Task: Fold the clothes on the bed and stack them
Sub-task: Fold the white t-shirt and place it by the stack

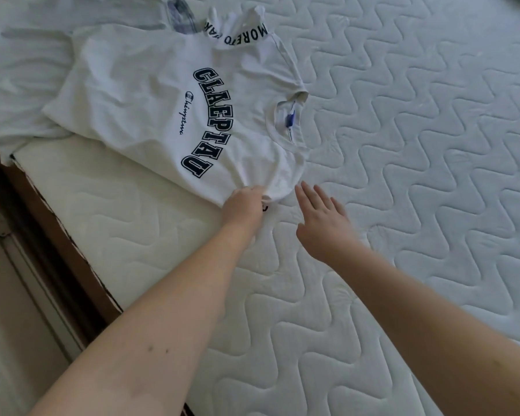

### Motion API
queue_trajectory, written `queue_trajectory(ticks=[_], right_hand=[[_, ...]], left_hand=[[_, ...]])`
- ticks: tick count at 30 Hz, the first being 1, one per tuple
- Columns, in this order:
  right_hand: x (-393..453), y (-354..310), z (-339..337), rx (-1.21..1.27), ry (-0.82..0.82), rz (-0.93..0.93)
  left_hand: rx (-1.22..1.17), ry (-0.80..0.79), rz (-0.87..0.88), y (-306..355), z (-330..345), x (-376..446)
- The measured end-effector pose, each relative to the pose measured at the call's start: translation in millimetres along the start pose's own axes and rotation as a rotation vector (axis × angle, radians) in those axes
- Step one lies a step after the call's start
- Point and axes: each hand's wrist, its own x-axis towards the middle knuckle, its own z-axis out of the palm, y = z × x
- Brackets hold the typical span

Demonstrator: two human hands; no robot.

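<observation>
Left grip (243,202) pinches the near sleeve of the white shirt (150,109); right grip (321,217), fingers spread, hovers just beside it. I see the shirt flat near the bed's (403,175) left edge.

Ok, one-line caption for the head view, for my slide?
Left hand grips the sleeve edge of a white T-shirt on the mattress; open right hand reaches beside it.
</observation>
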Motion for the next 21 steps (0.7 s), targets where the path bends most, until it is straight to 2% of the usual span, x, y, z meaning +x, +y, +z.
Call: queue_trajectory(ticks=[5,11,17,21], right_hand=[[-9.7,0.0,-2.3,0.003,0.075,-0.032],[-34.4,-7.6,-22.6,0.048,0.161,-0.13],[-93.0,-14.3,-27.9,0.176,0.106,-0.193],[-148.8,5.6,-33.5,0.46,0.219,-0.201]], left_hand=[[-0.162,0.123,0.128,8.2,-40.8,-35.3],[-0.206,0.228,0.259,12.1,-84.9,-116.7],[-0.464,0.184,0.327,57.9,-127.3,-203.0],[-0.66,0.136,0.249,87.1,-152.4,-255.2]])
